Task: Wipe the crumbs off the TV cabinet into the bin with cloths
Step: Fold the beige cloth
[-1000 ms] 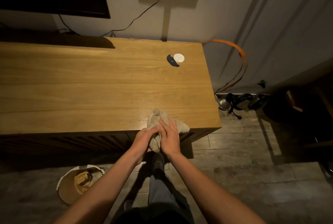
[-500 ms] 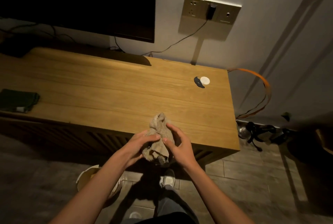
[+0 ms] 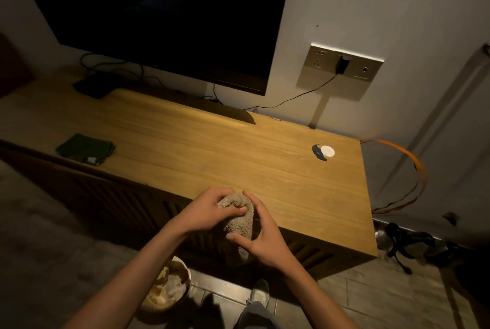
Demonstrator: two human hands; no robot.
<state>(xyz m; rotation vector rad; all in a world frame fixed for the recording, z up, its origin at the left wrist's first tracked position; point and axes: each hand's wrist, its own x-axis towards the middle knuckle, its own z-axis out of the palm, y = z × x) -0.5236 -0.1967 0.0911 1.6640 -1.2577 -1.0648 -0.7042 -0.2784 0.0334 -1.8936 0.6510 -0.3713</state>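
A bunched beige cloth (image 3: 240, 220) is held in front of the wooden TV cabinet's (image 3: 217, 151) front edge, lifted off the top. My left hand (image 3: 209, 212) grips its upper part and my right hand (image 3: 261, 238) cups it from the right and below. On the floor below my left forearm stands the round bin (image 3: 169, 289), with light scraps inside. A folded dark green cloth (image 3: 84, 148) lies on the cabinet's left front. No crumbs are visible on the wood in this dim light.
A dark TV (image 3: 159, 18) hangs above the cabinet's back. A black box (image 3: 91, 87) with cables sits at the back left. A small white disc and dark piece (image 3: 324, 152) lie at the right. Orange cable (image 3: 405, 169) and black gear (image 3: 408, 241) lie right of the cabinet.
The cloth has come off the cabinet's front edge into both hands and been bunched up. My view has tilted up and left, bringing the TV and green cloth into sight.
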